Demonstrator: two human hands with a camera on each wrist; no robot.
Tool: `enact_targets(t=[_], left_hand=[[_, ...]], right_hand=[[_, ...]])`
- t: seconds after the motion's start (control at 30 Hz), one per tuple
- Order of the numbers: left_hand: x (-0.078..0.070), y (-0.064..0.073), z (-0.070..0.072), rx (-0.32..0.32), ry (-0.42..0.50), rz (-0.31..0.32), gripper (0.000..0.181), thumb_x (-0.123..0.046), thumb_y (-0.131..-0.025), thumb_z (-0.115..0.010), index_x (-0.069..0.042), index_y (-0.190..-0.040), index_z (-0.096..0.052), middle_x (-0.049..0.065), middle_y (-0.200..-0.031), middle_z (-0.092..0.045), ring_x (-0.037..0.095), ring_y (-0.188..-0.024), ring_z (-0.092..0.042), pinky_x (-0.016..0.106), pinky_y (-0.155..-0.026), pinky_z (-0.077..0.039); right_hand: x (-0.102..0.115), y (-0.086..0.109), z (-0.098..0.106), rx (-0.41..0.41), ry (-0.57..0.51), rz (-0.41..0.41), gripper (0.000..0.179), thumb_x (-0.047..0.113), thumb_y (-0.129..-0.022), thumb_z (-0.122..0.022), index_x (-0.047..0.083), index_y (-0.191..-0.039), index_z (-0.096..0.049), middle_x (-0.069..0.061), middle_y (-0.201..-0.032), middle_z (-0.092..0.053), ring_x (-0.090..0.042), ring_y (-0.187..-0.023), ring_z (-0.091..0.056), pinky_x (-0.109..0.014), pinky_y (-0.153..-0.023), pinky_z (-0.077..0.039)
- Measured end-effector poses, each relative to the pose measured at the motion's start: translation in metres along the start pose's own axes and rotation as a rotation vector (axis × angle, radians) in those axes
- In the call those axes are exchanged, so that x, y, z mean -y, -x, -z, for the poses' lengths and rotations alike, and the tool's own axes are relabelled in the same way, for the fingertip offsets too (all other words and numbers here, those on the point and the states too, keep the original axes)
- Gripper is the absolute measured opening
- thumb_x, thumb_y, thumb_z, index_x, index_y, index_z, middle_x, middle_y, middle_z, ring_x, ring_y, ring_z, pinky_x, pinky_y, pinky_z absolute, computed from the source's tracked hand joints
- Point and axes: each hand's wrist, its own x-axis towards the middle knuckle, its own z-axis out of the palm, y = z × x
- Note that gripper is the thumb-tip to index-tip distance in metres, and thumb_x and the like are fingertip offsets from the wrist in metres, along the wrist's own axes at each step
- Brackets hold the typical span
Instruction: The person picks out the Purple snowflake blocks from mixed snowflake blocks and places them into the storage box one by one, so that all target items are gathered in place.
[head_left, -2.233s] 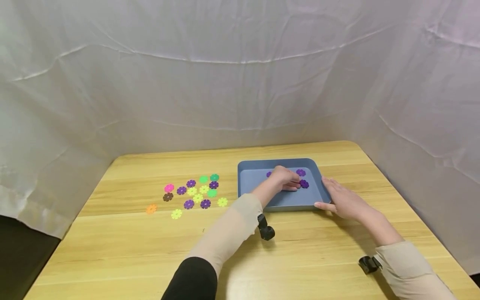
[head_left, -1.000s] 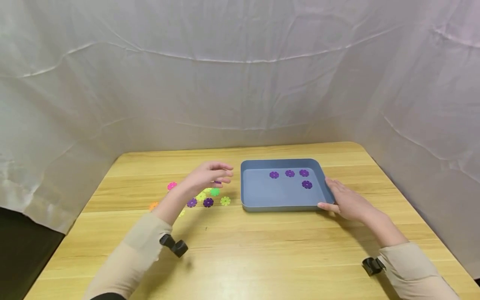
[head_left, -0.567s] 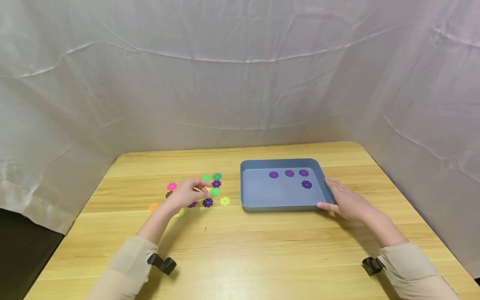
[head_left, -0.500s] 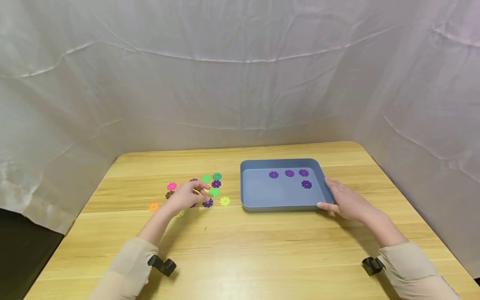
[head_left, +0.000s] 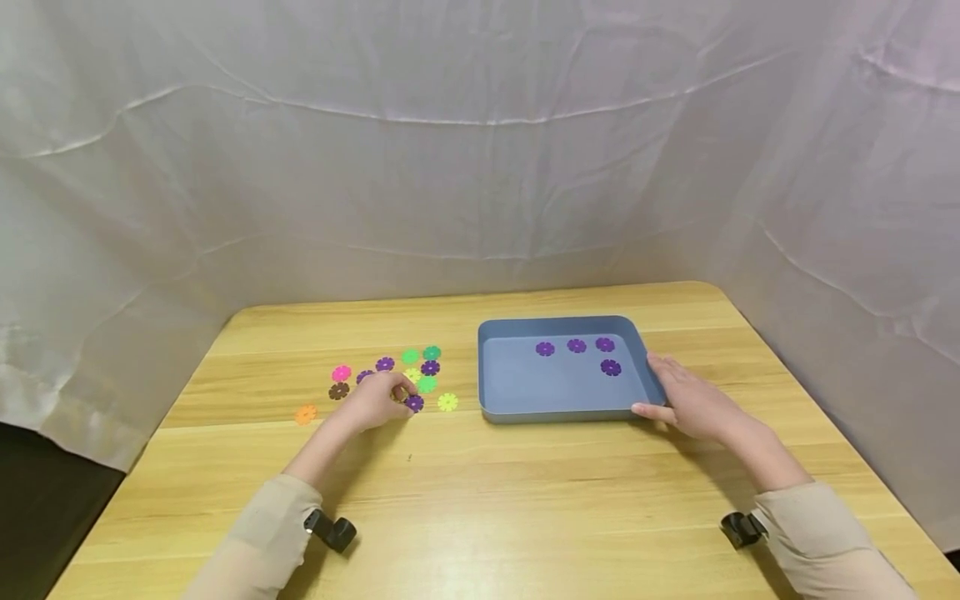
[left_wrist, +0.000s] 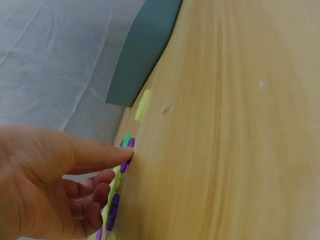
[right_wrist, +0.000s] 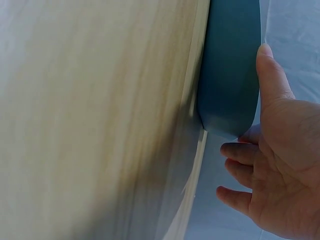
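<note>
My left hand [head_left: 373, 402] pinches at a purple flower-shaped plastic disc [head_left: 415, 404] on the table, near the right side of a loose group of discs. In the left wrist view the thumb lies on the edge of that purple disc [left_wrist: 131, 146], and the other fingers curl in behind. My right hand [head_left: 697, 404] rests against the near right corner of a blue-grey tray [head_left: 491, 392], thumb at the near rim and straight fingers along the right side. Inside the tray lie several purple discs [head_left: 576, 346], three in a back row and one in front.
Around the left hand lie a yellow disc [head_left: 447, 402], a green disc [head_left: 427, 384], a pink disc [head_left: 341, 373], a brown disc [head_left: 339, 390] and an orange disc [head_left: 306, 414]. Pale fabric [head_left: 480, 183] hangs behind the wooden table [head_left: 525, 517].
My left hand has left the tray, gone left to the loose discs, then lowered onto the purple one. A purple disc is let go in the tray. The right hand stays at the tray's corner.
</note>
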Motion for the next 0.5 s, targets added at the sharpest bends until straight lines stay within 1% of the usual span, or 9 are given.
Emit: enact_targets(t=[0.1, 0.23, 0.37, 0.5], left_hand=[[0.0010, -0.0005, 0.0014, -0.001, -0.002, -0.008, 0.030, -0.011, -0.077, -0.080, -0.006, -0.103, -0.066, 0.008, -0.095, -0.064, 0.019, -0.088, -0.058, 0.036, -0.079, -0.052], [0.0017, 0.0005, 0.0022, -0.011, 0.047, 0.002, 0.027, -0.007, -0.077, -0.079, -0.006, -0.097, -0.062, 0.007, -0.093, -0.062, 0.019, -0.087, -0.057, 0.035, -0.080, -0.052], [0.0027, 0.0019, 0.0032, -0.029, 0.129, 0.024, 0.019, -0.003, -0.080, -0.074, -0.007, -0.093, -0.061, 0.005, -0.089, -0.061, 0.018, -0.084, -0.057, 0.029, -0.075, -0.050], [0.0035, 0.0025, 0.0063, -0.025, 0.219, 0.041, 0.012, -0.006, -0.086, -0.070, -0.008, -0.094, -0.063, 0.005, -0.089, -0.061, 0.018, -0.084, -0.056, 0.026, -0.069, -0.049]], right_hand=[[0.0011, -0.0010, -0.0007, -0.004, 0.002, 0.003, 0.099, 0.061, -0.092, -0.052, -0.012, -0.149, -0.018, -0.034, -0.154, -0.021, -0.052, -0.142, -0.022, -0.062, -0.116, -0.021], [0.0030, -0.0014, -0.0002, -0.004, 0.000, 0.000, 0.097, 0.059, -0.092, -0.053, -0.012, -0.149, -0.018, -0.034, -0.154, -0.022, -0.052, -0.142, -0.021, -0.062, -0.116, -0.021], [0.0037, -0.0021, 0.0000, -0.001, -0.002, -0.002, 0.097, 0.058, -0.093, -0.054, -0.011, -0.150, -0.017, -0.034, -0.155, -0.021, -0.052, -0.142, -0.021, -0.062, -0.116, -0.021], [0.0045, -0.0023, -0.0002, -0.007, 0.002, 0.008, 0.097, 0.058, -0.092, -0.054, -0.012, -0.149, -0.018, -0.034, -0.154, -0.022, -0.052, -0.141, -0.022, -0.062, -0.116, -0.022]])
